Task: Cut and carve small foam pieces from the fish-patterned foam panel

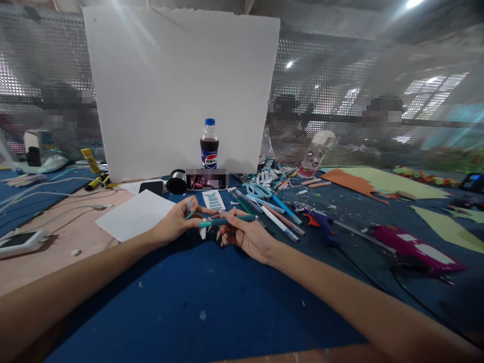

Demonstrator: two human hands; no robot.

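Observation:
Just left of the middle, my left hand (176, 220) is closed in a pinch, its thumb and fingertips close to the light end of a teal pen (242, 219). A small teal bit shows between its fingers, too small to name. My right hand (247, 236) is closed around the pen, which lies nearly level and points left. Below the pen's light end is a small white piece (203, 231); whether a hand holds it I cannot tell. Behind the hands lie a printed card (214, 200) and a phone (207, 180) propped on its side, its screen lit.
A cola bottle (209, 146) stands before a white board (181, 91). Pens, light-blue scissors (257, 191) and scraps lie beyond my right hand. Farther right are a blue glue gun (321, 227) and a magenta tool (416, 249) with cords. White paper (138, 216) lies left.

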